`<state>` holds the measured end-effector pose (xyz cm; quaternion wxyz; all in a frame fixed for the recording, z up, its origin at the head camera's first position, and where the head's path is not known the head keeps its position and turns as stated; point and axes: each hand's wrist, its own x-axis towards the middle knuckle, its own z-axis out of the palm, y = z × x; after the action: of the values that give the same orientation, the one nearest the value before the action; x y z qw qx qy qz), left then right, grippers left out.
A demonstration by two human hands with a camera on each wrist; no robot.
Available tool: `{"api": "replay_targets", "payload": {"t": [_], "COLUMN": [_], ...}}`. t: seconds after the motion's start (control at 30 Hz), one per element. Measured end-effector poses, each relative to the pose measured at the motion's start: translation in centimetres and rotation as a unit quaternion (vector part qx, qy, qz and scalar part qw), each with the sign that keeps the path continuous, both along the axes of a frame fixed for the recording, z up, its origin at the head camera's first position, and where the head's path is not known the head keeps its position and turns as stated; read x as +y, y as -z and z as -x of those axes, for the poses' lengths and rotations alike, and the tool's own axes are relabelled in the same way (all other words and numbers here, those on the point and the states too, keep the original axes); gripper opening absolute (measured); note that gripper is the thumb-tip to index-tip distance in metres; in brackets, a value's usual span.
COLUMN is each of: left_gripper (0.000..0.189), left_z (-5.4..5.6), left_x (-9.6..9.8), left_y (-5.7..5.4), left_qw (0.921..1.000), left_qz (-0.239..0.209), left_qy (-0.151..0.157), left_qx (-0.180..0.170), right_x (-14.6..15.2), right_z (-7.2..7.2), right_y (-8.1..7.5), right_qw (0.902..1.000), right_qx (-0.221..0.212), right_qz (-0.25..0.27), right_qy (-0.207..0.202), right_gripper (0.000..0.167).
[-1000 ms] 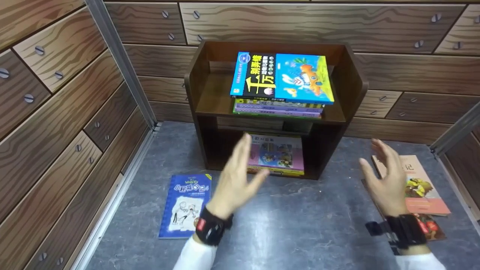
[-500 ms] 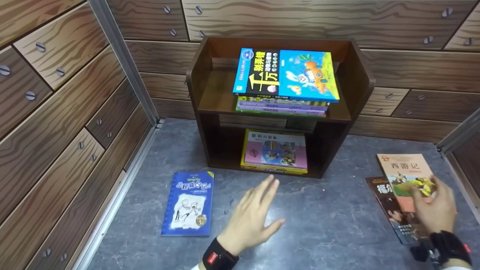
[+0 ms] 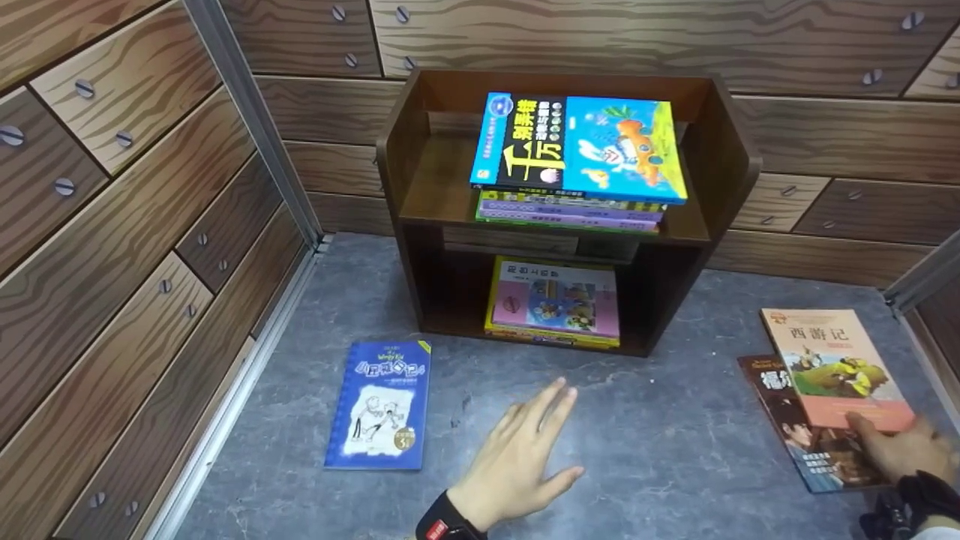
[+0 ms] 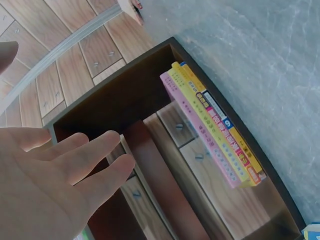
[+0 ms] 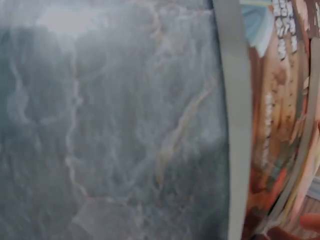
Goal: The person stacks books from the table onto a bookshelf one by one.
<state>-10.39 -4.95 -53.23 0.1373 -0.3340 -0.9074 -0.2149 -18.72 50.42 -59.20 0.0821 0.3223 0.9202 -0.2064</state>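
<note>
My left hand (image 3: 521,457) hovers above the grey floor in front of the bookshelf (image 3: 682,292), fingers straight and thumb spread, holding nothing. The left wrist view shows the same hand (image 4: 65,175) before the lower shelf. My right hand (image 3: 904,450) is at the lower right corner of a peach-coloured book (image 3: 817,334), thumb by its bottom edge. That book overlaps a brown book (image 3: 795,431) with a photo cover. Blurred fingers (image 5: 310,222) show beside the books in the right wrist view; their grip is unclear. A blue book (image 3: 379,405) lies left of my left hand.
A stack topped by a blue picture book (image 3: 622,154) lies on the upper shelf. Several thin books, a pink one (image 3: 555,300) on top, lie on the lower shelf. Wood-patterned walls (image 3: 150,247) stand at the left, back and right.
My right hand has moved rightward and down to the peach-coloured book's lower corner. My left hand has drawn back from the lower shelf, down and to the right. The books lie as before.
</note>
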Motion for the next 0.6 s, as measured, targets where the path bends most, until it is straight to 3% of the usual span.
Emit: {"api": "replay_targets", "payload": {"t": [0.4,0.6], "left_gripper": [0.095,0.095], "left_z": [0.0,-0.3], "left_x": [0.3,0.3], "left_y": [0.6,0.9], "left_qw": [0.9999,0.9999], "left_qz": [0.007,-0.003], "left_qy": [0.009,0.014], "left_qx": [0.0,-0.009], "right_x": [-0.2,-0.5], "right_z": [1.4,1.0], "right_y": [-0.4,-0.7], "right_qw": [0.9977,0.9978], "right_qx": [-0.059,-0.051], "right_qz": [0.022,0.034], "right_qy": [0.025,0.023], "right_gripper": [0.122,0.119]}}
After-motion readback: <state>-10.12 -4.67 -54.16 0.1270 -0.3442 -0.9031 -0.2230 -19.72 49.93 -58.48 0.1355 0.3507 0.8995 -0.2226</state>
